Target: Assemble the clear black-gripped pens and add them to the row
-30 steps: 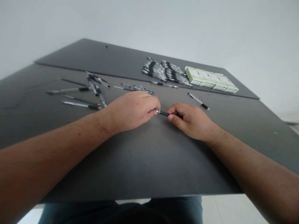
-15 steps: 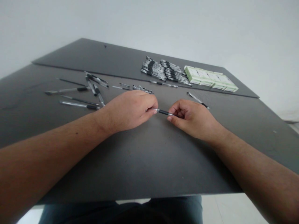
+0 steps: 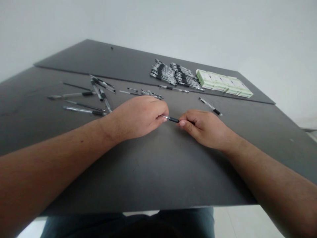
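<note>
Between my hands a pen (image 3: pixel 173 119) with a black grip lies almost level above the grey table. My left hand (image 3: pixel 142 115) is closed on its left, thin end, with the fingers curled over so that this end is partly hidden. My right hand (image 3: pixel 201 127) pinches the pen's right part between thumb and forefinger, just past the black grip. Just beyond my left hand lie several small clear pen parts (image 3: pixel 150 94). A single clear pen barrel with a black grip (image 3: pixel 210 106) rests beyond my right hand.
Loose pens and refills (image 3: pixel 84 111) are scattered at the left. Neat piles of pens (image 3: pixel 162 73) lie farther back, beside pale green boxes (image 3: pixel 224 82). One pen (image 3: pixel 173 89) lies near the raised board's edge. A small dark piece (image 3: pixel 112 48) sits far back.
The fingers of my right hand have closed more firmly round the pen and shifted slightly left along it, covering its right part. My left hand has hardly moved.
</note>
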Tool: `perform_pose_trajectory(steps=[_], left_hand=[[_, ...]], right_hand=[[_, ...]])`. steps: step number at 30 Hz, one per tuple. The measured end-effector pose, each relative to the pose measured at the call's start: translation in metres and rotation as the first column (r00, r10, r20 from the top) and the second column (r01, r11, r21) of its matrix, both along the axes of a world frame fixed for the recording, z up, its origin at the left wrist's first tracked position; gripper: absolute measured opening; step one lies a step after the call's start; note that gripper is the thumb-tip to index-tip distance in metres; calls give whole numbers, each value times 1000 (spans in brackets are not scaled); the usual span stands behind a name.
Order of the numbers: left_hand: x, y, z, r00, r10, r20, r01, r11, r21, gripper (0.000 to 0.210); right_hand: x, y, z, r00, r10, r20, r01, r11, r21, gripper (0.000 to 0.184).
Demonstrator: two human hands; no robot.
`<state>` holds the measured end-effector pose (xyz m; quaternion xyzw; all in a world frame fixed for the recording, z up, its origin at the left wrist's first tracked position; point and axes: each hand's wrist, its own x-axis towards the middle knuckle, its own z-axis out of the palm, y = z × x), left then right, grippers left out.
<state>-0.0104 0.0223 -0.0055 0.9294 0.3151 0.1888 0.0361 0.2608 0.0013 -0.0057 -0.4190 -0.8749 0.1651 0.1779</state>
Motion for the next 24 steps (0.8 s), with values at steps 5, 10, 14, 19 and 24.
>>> perform_pose_trajectory(steps=[5,10,14,19,24], left_hand=[[0,1,-1,1000,1,6,-1,1000,6,24],[-1,1,-1,1000,-2,-6,2,1000,10,23],[-1,0,0,1000,12,-15,-12,1000,11,23],[0,0,0,1000,-3,-13,3,1000,13,24],[0,0,0,1000,2,-14,-2,1000,12,24]], right_hand=[[0,-1,1,994,-104,-36,103,994,-39,16],[-1,-1,1,999,-33,-10,33,999,-26,29],[-1,-1,0,995,-100,-20,99,994,-50,19],[-1,-1,0,999,-31,-26,29,997,-75,34],[-1,-1,0,996,-80,-26,78,995,-59,22]])
